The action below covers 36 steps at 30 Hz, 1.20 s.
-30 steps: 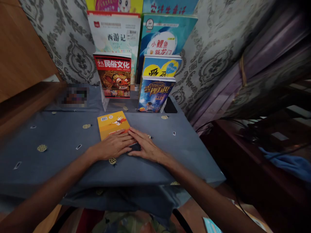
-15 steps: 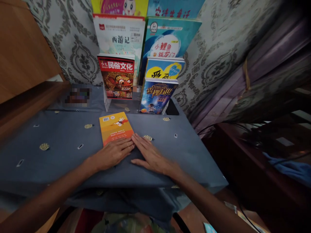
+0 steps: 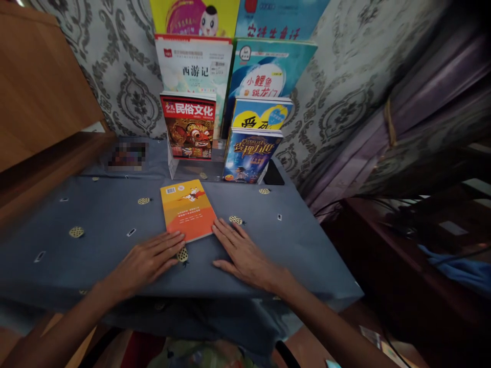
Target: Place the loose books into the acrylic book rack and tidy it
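An orange and yellow book [image 3: 187, 209] lies flat on the blue-grey tablecloth [image 3: 115, 266], its barcode at the far left corner. Palm down, my left hand [image 3: 149, 259] rests with its fingertips at the book's near left corner, fingers stretched out. My right hand [image 3: 245, 254] lies flat on the cloth, fingertips by the book's near right corner, thumb apart from the fingers. Neither hand grips anything.
Behind the book, a clear stand [image 3: 195, 171] holds several upright books, among them a red folk-culture book [image 3: 192, 128] and a dark blue book [image 3: 249, 156]. A black flat object [image 3: 273, 173] lies right of it. Patterned curtains [image 3: 134, 87] hang behind.
My left hand has slid left and toward me off the book, uncovering its orange lower part. The two hands, together before, are now apart. The view has shifted slightly.
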{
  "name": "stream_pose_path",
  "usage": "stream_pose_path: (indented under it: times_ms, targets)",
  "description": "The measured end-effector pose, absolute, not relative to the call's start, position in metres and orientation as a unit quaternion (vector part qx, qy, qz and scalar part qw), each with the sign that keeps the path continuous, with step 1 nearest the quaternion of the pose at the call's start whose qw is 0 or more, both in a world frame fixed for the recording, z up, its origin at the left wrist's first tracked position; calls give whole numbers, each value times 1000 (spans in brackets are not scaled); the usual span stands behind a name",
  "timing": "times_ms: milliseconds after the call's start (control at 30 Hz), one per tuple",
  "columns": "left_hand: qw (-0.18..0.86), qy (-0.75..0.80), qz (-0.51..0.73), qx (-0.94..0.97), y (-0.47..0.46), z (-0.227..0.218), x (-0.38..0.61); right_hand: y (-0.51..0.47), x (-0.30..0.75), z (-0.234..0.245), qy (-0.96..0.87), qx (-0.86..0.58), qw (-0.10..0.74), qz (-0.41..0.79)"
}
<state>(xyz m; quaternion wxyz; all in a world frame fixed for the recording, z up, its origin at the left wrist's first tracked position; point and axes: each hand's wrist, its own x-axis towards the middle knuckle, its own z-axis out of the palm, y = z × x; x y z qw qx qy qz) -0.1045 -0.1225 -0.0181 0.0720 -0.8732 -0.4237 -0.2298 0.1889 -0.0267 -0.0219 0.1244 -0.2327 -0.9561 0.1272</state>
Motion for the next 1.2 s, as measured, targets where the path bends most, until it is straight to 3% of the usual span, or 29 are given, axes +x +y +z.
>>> stream_pose_path:
  times_ms: [400,800,1200]
  targets:
    - [52,-468,-269,-840,-142,-21,-113,-62,116,-16,-970,-125,129,167]
    - [-12,-492,-248,-834,-108,-14,-119,46,114,-6,-939,-229,121,226]
    - [25,-496,-164,-852,-101,-25,-118,109,45,-22,-914,-318,178,176]
